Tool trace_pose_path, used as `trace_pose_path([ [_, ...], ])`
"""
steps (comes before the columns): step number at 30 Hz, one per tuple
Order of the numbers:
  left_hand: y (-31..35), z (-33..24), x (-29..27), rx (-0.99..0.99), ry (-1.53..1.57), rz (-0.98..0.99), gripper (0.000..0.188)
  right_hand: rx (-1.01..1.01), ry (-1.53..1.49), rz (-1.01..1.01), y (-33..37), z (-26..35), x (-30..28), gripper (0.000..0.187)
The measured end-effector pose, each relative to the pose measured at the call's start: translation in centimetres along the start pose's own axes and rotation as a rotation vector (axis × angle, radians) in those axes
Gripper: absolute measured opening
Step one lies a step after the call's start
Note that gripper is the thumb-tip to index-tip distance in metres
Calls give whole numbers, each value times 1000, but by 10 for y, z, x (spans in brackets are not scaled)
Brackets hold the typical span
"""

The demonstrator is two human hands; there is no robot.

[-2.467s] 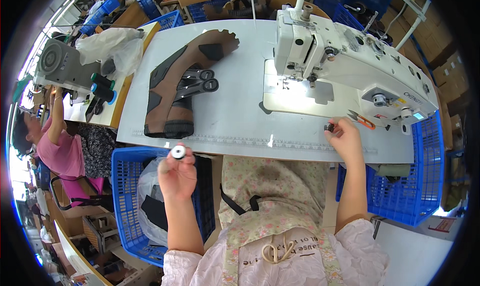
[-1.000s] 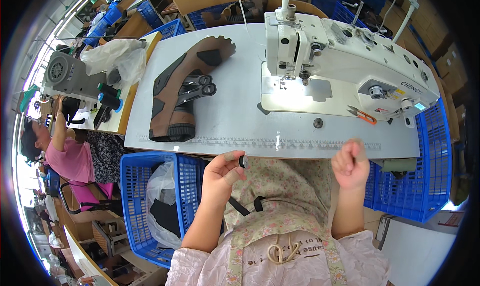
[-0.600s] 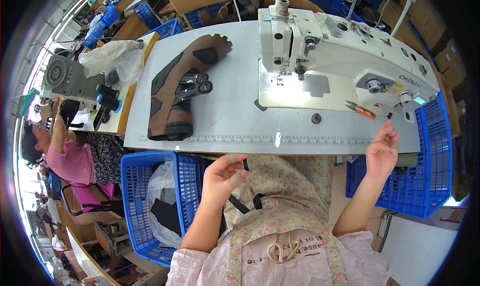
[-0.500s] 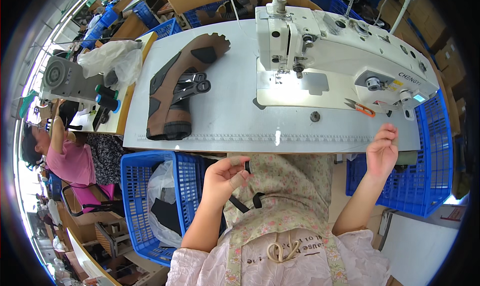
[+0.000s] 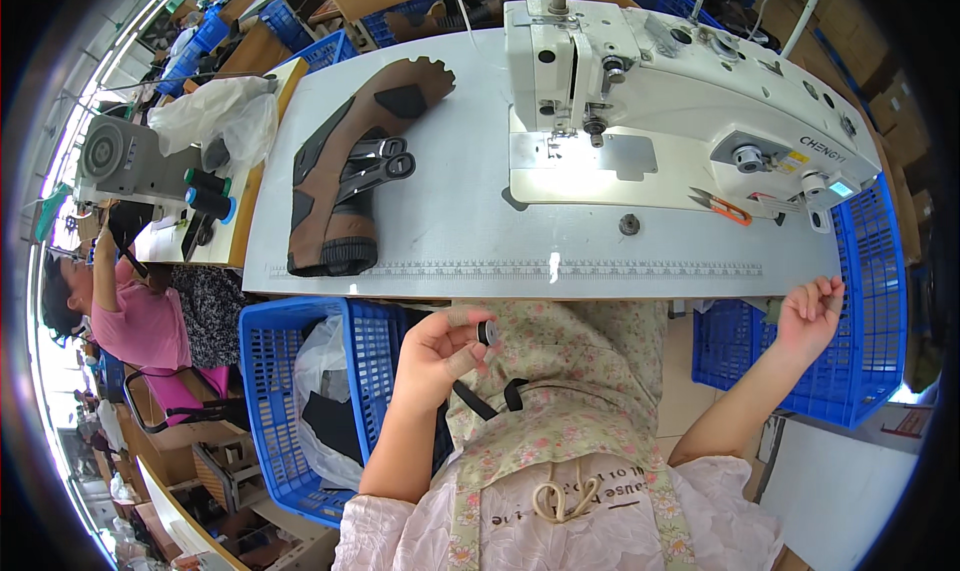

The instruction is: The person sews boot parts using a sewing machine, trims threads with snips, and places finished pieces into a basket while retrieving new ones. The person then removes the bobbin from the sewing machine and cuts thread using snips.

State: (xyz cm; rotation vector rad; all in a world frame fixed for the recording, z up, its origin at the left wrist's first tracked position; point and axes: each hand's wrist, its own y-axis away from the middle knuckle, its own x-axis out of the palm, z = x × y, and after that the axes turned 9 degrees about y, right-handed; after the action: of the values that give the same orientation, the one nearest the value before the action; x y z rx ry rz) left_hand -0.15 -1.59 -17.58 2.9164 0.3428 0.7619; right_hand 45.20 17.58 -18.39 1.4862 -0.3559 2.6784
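Observation:
My left hand is in front of the table edge, over my lap, with a small black bobbin pinched between thumb and fingers. Out at the table's right corner is my right hand, its fingers curled and drawn together; anything between them is too small to make out. A white sewing machine stands lit at its needle area. On the tabletop near it lie orange-handled thread snips and a small round dark metal part. To the left rests a brown and black shoe upper with black straps.
Blue plastic baskets stand below the table, one at left holding bags and dark pieces, another at right. A printed ruler strip runs along the front edge. At far left a person in pink sits beside another machine.
My right hand has moved right and slightly down to the table's corner. The left hand has turned a little, showing more of the bobbin's face.

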Motion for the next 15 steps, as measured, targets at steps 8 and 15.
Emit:
trace_pose_path([
  [8, 0, 1, -10, 78, -67, -16, 39, -298, 357, -198, 2, 70, -39, 23],
  [15, -1, -2, -7, -10, -96, 1, 36, -481, 1109, -449, 18, 41, 30, 24],
])
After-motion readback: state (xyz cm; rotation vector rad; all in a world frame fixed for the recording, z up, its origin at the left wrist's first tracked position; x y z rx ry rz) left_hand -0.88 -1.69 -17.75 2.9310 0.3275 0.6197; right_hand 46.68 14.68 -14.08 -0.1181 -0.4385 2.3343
